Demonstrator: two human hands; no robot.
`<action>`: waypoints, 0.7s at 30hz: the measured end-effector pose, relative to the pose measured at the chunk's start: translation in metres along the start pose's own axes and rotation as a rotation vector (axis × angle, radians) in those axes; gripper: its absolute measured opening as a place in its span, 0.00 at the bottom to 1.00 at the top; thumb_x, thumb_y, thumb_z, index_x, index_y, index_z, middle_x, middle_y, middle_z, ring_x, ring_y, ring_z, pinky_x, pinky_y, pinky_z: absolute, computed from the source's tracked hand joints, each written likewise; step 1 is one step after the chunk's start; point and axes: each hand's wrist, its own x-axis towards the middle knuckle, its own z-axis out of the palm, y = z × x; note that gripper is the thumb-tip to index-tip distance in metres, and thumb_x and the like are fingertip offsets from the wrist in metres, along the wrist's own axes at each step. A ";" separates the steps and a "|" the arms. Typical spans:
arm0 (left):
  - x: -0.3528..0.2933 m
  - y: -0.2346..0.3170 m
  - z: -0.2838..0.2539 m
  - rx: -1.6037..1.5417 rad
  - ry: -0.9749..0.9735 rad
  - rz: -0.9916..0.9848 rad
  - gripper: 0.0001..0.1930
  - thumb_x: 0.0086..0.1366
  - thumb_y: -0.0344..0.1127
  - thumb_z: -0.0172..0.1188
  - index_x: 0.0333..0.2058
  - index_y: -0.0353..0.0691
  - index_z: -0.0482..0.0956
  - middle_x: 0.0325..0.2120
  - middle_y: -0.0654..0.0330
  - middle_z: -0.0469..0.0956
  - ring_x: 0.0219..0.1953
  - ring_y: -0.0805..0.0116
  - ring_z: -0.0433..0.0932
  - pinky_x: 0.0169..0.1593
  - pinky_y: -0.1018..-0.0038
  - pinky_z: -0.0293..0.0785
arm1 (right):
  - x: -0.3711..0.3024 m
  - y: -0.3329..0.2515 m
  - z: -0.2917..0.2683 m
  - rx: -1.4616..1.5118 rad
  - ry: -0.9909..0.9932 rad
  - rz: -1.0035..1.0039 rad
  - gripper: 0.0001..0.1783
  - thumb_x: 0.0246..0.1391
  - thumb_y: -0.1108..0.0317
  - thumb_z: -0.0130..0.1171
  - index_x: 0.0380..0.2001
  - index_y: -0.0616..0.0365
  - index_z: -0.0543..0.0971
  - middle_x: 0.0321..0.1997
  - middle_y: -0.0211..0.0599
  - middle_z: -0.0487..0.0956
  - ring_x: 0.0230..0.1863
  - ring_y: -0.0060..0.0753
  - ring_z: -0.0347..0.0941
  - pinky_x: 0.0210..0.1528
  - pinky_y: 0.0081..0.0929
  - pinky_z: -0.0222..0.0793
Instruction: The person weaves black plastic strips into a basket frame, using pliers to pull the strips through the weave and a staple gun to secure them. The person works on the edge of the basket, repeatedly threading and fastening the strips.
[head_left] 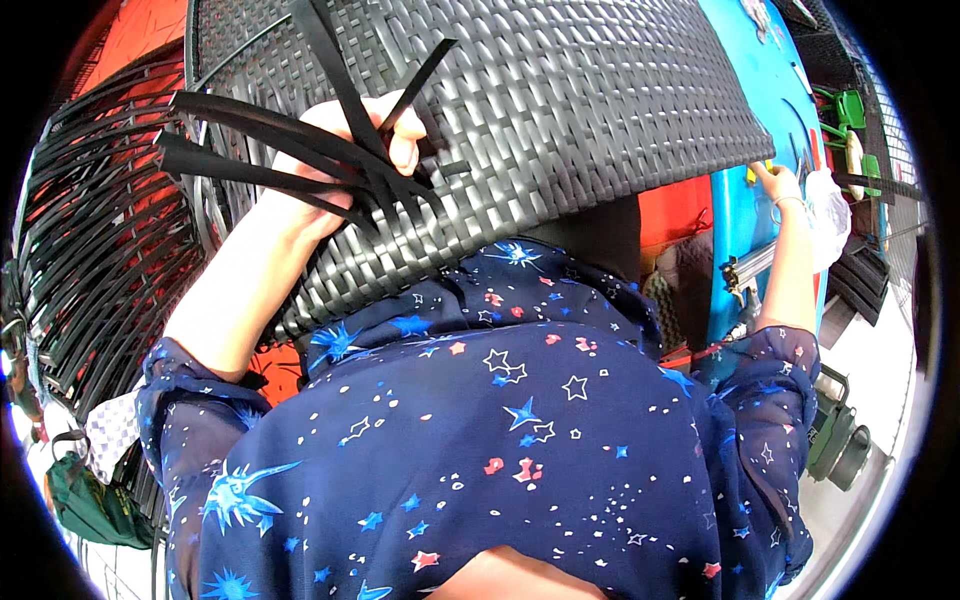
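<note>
Black strips point(275, 128) in curled left hand point(332, 120)

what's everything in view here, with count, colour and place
woven panel: one, black, top centre
loose strips: several, black, left of centre
curved strips: many, black, far left
red patches: several, red, around panel
blue surface: one, blue, right
clear plastic: one, clear, right
green bag: one, dark green, lower left
green things: two, green, upper right, kind unclear
starry top: one, navy, bottom centre
left grip: one, bare, among loose strips
right grip: one, bare, at panel's right corner
</note>
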 end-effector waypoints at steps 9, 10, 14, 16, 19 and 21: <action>0.009 -0.008 -0.002 -0.029 0.004 -0.028 0.29 0.54 0.63 0.62 0.30 0.36 0.77 0.21 0.62 0.72 0.28 0.69 0.70 0.35 0.73 0.65 | -0.121 -0.072 -0.049 1.426 0.334 0.073 0.31 0.56 0.45 0.55 0.49 0.64 0.73 0.36 0.44 0.80 0.36 0.36 0.79 0.42 0.31 0.73; 0.007 -0.009 -0.002 -0.027 0.010 -0.025 0.30 0.54 0.63 0.63 0.31 0.35 0.77 0.21 0.62 0.72 0.28 0.69 0.70 0.35 0.73 0.65 | -0.136 -0.087 -0.038 1.391 0.286 -0.150 0.29 0.57 0.50 0.56 0.51 0.63 0.70 0.37 0.40 0.78 0.36 0.33 0.78 0.42 0.29 0.73; 0.002 -0.014 -0.007 -0.049 0.027 0.004 0.30 0.53 0.61 0.64 0.34 0.34 0.78 0.22 0.62 0.73 0.29 0.68 0.71 0.37 0.73 0.66 | -0.289 -0.226 -0.045 1.011 0.197 -0.560 0.21 0.53 0.67 0.62 0.49 0.61 0.73 0.40 0.29 0.73 0.41 0.23 0.70 0.48 0.23 0.67; 0.005 -0.015 -0.007 -0.054 0.031 0.013 0.30 0.53 0.61 0.64 0.34 0.33 0.78 0.22 0.62 0.74 0.29 0.68 0.72 0.37 0.73 0.67 | -0.319 -0.248 -0.054 0.595 0.383 -0.938 0.22 0.44 0.72 0.68 0.44 0.60 0.74 0.39 0.35 0.73 0.38 0.29 0.70 0.47 0.25 0.66; 0.010 -0.014 -0.005 -0.118 0.009 0.006 0.26 0.56 0.56 0.63 0.34 0.32 0.78 0.22 0.61 0.74 0.29 0.67 0.72 0.38 0.73 0.68 | -0.343 -0.265 -0.064 0.537 0.140 -0.868 0.26 0.37 0.64 0.75 0.41 0.58 0.76 0.33 0.35 0.70 0.28 0.32 0.71 0.33 0.27 0.69; 0.011 -0.014 -0.005 -0.139 -0.008 0.026 0.25 0.57 0.54 0.62 0.34 0.32 0.79 0.22 0.61 0.74 0.29 0.68 0.72 0.38 0.74 0.68 | -0.342 -0.271 -0.063 0.421 0.172 -0.940 0.23 0.37 0.56 0.74 0.36 0.56 0.79 0.29 0.36 0.71 0.25 0.39 0.72 0.31 0.32 0.71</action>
